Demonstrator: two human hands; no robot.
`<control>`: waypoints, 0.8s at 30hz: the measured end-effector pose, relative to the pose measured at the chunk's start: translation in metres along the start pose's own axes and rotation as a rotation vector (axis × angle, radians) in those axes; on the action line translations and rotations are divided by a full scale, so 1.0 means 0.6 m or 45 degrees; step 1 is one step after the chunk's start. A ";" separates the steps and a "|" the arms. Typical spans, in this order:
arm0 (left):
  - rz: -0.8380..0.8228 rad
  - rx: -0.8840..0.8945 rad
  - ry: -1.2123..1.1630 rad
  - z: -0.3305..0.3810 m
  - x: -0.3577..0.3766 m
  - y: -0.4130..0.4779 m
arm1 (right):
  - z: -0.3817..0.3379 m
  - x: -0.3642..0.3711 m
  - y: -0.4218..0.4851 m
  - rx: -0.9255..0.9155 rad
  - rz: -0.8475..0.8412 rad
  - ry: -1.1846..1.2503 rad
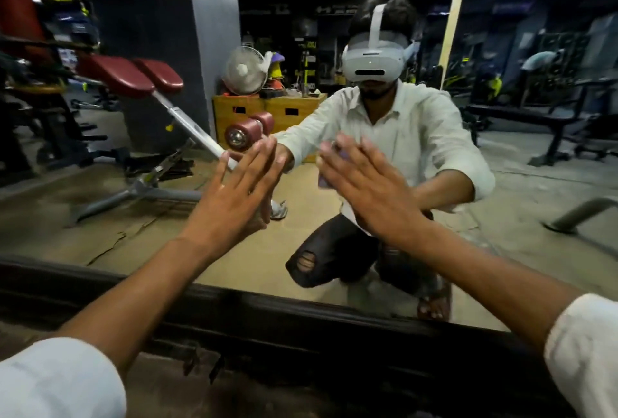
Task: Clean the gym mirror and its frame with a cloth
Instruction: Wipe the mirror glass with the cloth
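Mirror (pixel 160 217) stands upright ahead, its dark frame (pixel 267 314) running along the lower edge near the floor. Left hand (pixel 234 190) lies flat on the mirror, grip wide, fingers straight and holding nothing. Right hand (pixel 364 183) presses a purple cloth (pixel 323 180) flat against the mirror just beside the left hand, grip likewise wide, fingers straight over the cloth.

Mirror (pixel 140 217) dead ahead. Left hand (pixel 234 193) flat on its glass left of centre, right hand (pixel 364 190) right of centre, cloth (pixel 323 181) between palm and mirror. Frame (pixel 267 312) runs along mirror's bottom edge, below both hands.
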State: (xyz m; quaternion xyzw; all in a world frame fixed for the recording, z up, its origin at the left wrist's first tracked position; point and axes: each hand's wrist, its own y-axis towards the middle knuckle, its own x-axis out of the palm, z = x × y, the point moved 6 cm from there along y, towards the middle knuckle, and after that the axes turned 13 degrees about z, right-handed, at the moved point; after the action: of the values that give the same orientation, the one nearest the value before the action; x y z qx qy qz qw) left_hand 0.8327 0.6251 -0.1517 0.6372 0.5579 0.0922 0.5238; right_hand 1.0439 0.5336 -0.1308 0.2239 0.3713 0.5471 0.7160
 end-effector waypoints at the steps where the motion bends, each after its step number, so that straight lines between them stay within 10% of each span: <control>1: 0.012 0.001 -0.009 0.003 0.004 0.001 | 0.024 -0.012 0.028 0.092 0.053 -0.013; 4: 0.067 -0.014 0.000 0.005 0.018 0.001 | 0.020 -0.016 0.052 0.282 0.127 0.041; 9: 0.129 0.020 -0.041 -0.003 0.024 -0.005 | -0.112 0.080 -0.079 -0.427 -0.133 -0.031; 12: 0.156 0.023 -0.034 -0.001 0.026 -0.010 | -0.109 0.094 -0.087 -0.342 -0.388 0.650; 14: 0.170 0.017 -0.030 -0.001 0.028 -0.014 | -0.070 0.060 -0.034 -0.381 -0.134 0.151; 19: 0.188 -0.096 -0.075 0.008 0.062 -0.084 | -0.020 0.016 0.057 0.151 0.129 0.127; 24: 0.032 -0.168 -0.068 0.043 0.117 -0.193 | -0.178 0.098 -0.090 -0.183 -0.025 0.192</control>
State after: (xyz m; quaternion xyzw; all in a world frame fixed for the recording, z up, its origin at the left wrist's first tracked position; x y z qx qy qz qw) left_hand 0.8051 0.6475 -0.2851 0.6104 0.5285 0.1182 0.5780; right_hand 1.0018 0.5642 -0.2535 0.1266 0.3861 0.5805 0.7057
